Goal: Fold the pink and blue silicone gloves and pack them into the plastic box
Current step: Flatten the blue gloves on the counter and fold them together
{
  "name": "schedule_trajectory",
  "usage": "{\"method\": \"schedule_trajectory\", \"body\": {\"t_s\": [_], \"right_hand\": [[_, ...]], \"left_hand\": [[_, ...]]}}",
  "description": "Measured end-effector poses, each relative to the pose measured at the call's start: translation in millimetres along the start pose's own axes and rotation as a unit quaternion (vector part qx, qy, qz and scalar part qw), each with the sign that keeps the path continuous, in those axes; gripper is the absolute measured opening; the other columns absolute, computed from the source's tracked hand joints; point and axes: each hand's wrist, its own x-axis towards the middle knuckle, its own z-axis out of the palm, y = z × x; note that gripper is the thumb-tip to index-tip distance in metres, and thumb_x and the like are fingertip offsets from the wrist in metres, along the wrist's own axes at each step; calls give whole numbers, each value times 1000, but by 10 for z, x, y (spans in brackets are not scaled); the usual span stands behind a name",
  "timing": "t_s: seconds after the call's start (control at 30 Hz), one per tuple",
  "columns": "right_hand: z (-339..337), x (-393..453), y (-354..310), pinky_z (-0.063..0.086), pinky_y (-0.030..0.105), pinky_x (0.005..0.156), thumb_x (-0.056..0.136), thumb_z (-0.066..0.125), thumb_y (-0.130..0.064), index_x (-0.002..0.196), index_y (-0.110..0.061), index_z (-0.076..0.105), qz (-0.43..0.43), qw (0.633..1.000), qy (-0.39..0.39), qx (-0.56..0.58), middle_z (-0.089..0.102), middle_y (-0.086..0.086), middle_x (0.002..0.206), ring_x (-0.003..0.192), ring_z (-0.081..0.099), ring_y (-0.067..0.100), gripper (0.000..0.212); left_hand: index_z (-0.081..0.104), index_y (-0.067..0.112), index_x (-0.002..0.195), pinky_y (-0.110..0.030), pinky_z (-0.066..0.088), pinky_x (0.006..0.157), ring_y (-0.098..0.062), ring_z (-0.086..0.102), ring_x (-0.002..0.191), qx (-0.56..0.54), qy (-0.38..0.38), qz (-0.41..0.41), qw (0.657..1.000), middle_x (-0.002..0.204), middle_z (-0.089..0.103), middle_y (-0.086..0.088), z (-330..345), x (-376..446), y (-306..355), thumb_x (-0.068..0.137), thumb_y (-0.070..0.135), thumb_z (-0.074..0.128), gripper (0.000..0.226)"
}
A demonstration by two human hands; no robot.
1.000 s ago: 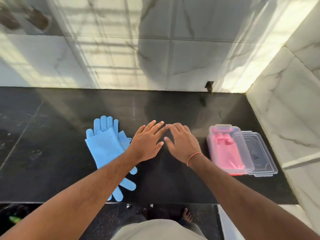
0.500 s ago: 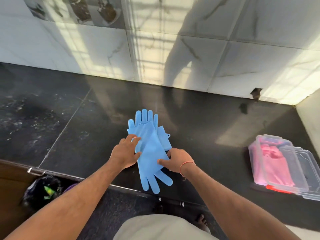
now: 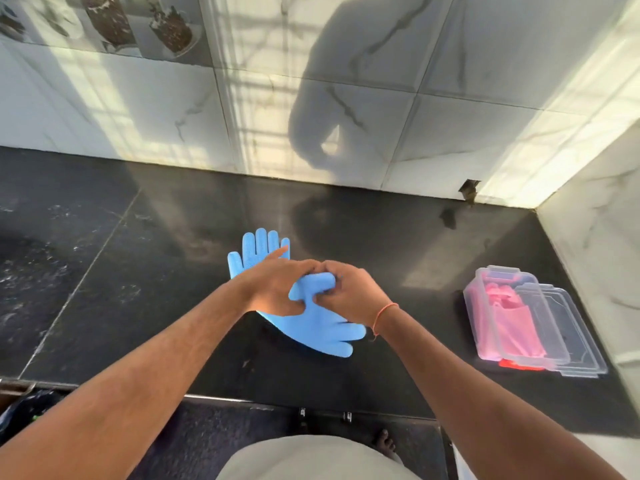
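Two blue silicone gloves lie stacked on the black counter in the middle of the view, one with fingers pointing away, the other with fingers pointing toward me. My left hand presses flat on the stack. My right hand is clenched on a bunched fold of the upper blue glove. At the right stands the clear plastic box, and folded pink gloves lie inside it. Most of the middle of the blue gloves is hidden under my hands.
The box's clear lid lies against its right side, near the marble side wall. A tiled wall runs along the back. The counter's front edge is close to me, with my bare foot on the floor below.
My hands moved from beside the blue gloves onto them. The right hand has bunched up part of the upper glove, and the camera has tilted toward the gloves.
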Motion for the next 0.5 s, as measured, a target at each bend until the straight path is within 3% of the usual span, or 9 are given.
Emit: {"method": "schedule_trajectory", "body": {"t_s": [0.03, 0.1, 0.13, 0.2, 0.3, 0.37, 0.4, 0.5], "right_hand": [[-113, -5, -27, 59, 35, 80, 86, 72, -23, 100, -34, 73, -14, 1000, 20, 3, 76, -10, 88, 84, 71, 14, 18], [-286, -22, -57, 61, 39, 83, 85, 75, -23, 94, -33, 76, -33, 997, 71, 21, 77, -11, 86, 84, 72, 12, 14], [-345, -32, -55, 60, 43, 86, 84, 77, -23, 92, -33, 76, -36, 993, 112, 24, 77, -12, 88, 86, 72, 13, 13], [-405, -62, -28, 53, 51, 104, 82, 81, -33, 99, -36, 74, -5, 974, 225, -10, 74, -19, 105, 106, 67, 12, 18], [-367, -162, 30, 31, 61, 120, 81, 82, -54, 131, -42, 57, 120, 938, 327, 9, 51, -21, 144, 137, 50, 10, 57], [-335, -243, 80, 37, 53, 122, 85, 83, -55, 149, -30, 47, 194, 920, 314, 135, 43, -9, 157, 144, 46, 15, 78], [-322, -286, 100, 41, 48, 121, 88, 80, -57, 152, -27, 47, 221, 907, 274, 233, 45, -5, 158, 142, 49, 17, 78], [-268, -432, 175, 52, 51, 110, 97, 61, -72, 143, -32, 64, 195, 823, 49, 531, 67, 4, 146, 128, 67, 22, 61]], "left_hand": [[60, 47, 111, -28, 44, 113, -4, 67, 98, -2, 11, -4, 1000, 96, 71, 23, -66, 33, 44, 80, 43, 63, 32], [58, 51, 92, -12, 47, 76, 3, 66, 87, -42, 38, -4, 998, 86, 69, 29, -171, 61, 123, 85, 42, 67, 14], [59, 52, 92, -10, 46, 69, 8, 65, 88, -73, 55, 0, 996, 86, 68, 32, -200, 69, 174, 88, 40, 69, 16], [67, 44, 97, -16, 50, 68, 4, 66, 85, -128, 105, -6, 986, 80, 71, 21, -223, 107, 314, 95, 36, 67, 8], [74, 30, 98, -18, 45, 61, -5, 65, 70, -191, 232, -23, 953, 68, 65, 17, -148, 194, 600, 102, 29, 64, 11], [74, 31, 133, -13, 43, 67, -8, 65, 74, -171, 296, -35, 939, 83, 68, 18, -92, 228, 813, 105, 23, 63, 31], [66, 28, 148, -16, 46, 73, -12, 68, 81, -147, 306, -41, 940, 94, 72, 10, -61, 239, 904, 105, 22, 63, 43], [61, 18, 153, -28, 52, 79, -24, 74, 94, -126, 278, -23, 952, 110, 77, -6, 87, 306, 1188, 100, 23, 67, 54]]}}
